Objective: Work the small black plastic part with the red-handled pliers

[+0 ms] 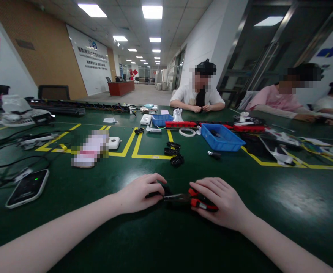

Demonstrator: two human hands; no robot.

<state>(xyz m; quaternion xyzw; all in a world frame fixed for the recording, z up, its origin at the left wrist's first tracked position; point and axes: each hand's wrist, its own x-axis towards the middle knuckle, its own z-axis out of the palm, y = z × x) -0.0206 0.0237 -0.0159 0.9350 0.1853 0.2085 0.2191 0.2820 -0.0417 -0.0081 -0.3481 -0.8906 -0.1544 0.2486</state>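
My left hand (140, 192) lies low on the green table (166, 235), its fingers curled over a small black part (157, 193) that is mostly hidden. My right hand (222, 203) is closed around the red and black handles of a pair of pliers (196, 201). The pliers' dark jaws (174, 197) point left and meet the black part at my left fingertips. Both hands rest on the table close to each other.
Several small black parts (173, 151) lie ahead inside yellow floor-tape lines. A blue bin (221, 137) and a tape roll (187, 132) sit beyond. A phone (27, 188) and cables (9, 159) lie at left. Other people sit across the table and at right.
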